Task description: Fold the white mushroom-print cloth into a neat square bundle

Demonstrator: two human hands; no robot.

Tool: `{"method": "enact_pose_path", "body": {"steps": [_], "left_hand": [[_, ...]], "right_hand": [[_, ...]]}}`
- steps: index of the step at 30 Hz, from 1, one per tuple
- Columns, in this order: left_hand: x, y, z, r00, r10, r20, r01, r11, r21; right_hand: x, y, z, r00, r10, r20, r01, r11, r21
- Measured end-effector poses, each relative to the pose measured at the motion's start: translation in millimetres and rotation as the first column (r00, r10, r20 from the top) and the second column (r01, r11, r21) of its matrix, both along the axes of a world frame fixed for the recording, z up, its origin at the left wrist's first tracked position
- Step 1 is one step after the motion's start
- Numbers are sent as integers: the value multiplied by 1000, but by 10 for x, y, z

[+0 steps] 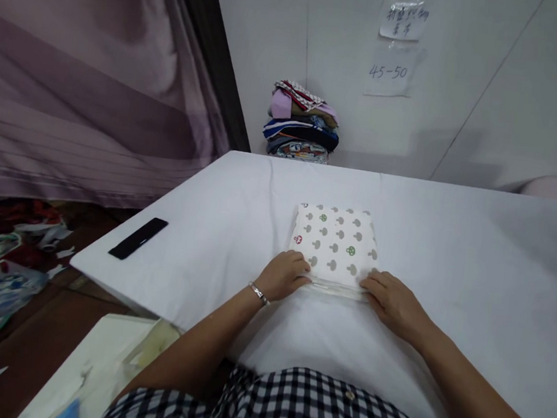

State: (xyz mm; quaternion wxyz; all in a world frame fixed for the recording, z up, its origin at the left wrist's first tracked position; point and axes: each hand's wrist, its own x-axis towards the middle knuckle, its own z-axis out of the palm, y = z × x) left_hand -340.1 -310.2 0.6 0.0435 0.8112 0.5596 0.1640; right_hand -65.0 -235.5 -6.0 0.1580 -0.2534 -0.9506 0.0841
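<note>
A folded white cloth (337, 246) with grey, green and red mushroom prints lies on the white-covered table (216, 229). Its layered near edge faces me. My left hand (284, 273) grips the near left corner, fingers on top and thumb at the front edge. At the near right corner, my right hand (393, 302) holds the same cloth, its fingertips on the upper face and its thumb low by the edge. What lies under the fingers is hidden.
A black phone-like slab (138, 238) lies near the table's left edge. Behind the table stands a stack of folded fabrics (302, 123) against the wall. A pinkish curtain (82, 79) hangs at left. Below it, a plastic bag (5, 288) sits on the cluttered floor.
</note>
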Motion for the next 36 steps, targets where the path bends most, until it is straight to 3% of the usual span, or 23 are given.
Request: {"method": "enact_pose_path", "body": {"steps": [11,17,21,25,36], "left_hand": [[-9,54,45,1000,15,-8,-16,996,-83],[28,-17,110,992,-22,-126,22,1000,0],[53,-101,39,985,2,-175,8,998,58],[10,-162,-48,995,28,-95,-20,996,82],[22,-199,-119,992,57,-109,-44,992,115]], "right_hand": [[1,25,-73,999,-15,-51,16,1000,18],[10,40,-116,998,-16,-57,17,1000,17],[9,44,-128,999,-17,-46,17,1000,4],[7,40,-112,999,-14,-34,14,1000,2],[-6,-3,-93,999,16,-32,-13,997,70]]}}
